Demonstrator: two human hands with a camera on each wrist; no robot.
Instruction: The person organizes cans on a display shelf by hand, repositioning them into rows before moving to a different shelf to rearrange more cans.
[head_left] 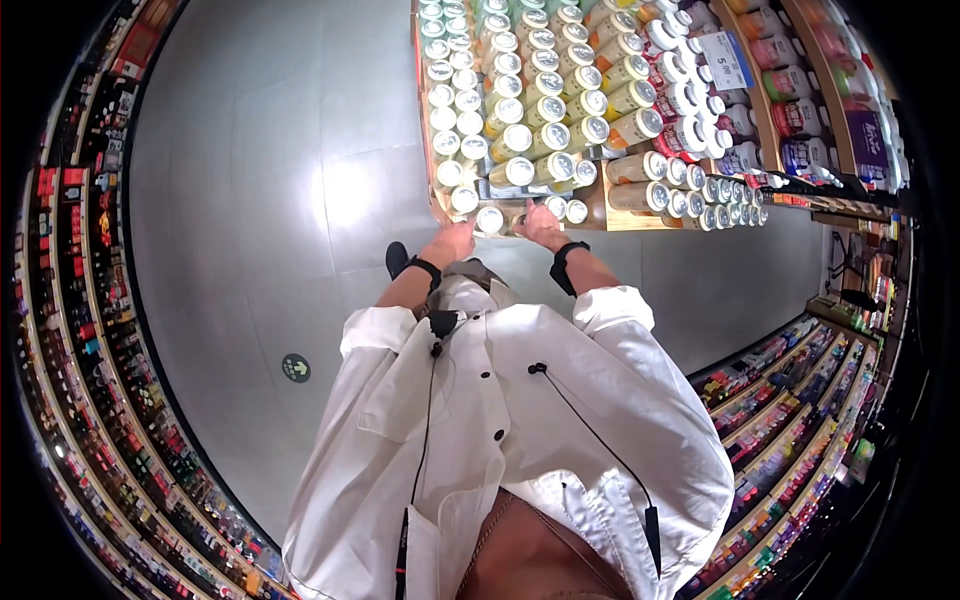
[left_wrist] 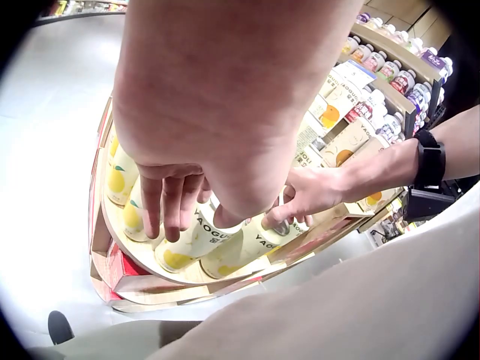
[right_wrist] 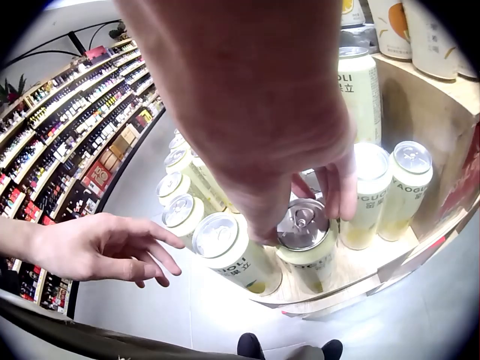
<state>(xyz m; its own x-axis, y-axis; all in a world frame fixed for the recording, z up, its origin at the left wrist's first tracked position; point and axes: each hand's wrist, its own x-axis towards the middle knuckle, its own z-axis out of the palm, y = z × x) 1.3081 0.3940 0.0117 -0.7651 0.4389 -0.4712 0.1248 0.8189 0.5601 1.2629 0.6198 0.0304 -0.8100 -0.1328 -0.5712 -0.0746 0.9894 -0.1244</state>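
My right hand [head_left: 541, 226] pinches a pale can near its top at the display's front edge. In the right wrist view, the thumb and fingers of the right hand [right_wrist: 270, 165] are on either side of this upright can [right_wrist: 306, 259], with its silver lid showing between them. Just left of it stands another can [right_wrist: 236, 255], upright. My left hand [head_left: 452, 241] is beside the front corner; in the right wrist view the left hand [right_wrist: 105, 247] has its fingers loosely extended beside the cans, holding nothing. In the left wrist view, its fingers [left_wrist: 172, 202] hang over yellow-printed cans.
Rows of cans [head_left: 545, 110] fill the wooden display, whose curved edge [left_wrist: 180, 281] lies near both hands. More cans [head_left: 650, 195] stand to the right, with bottles [head_left: 690, 100] behind. Stocked shelves [head_left: 70, 300] line the left side, across the grey floor [head_left: 230, 200].
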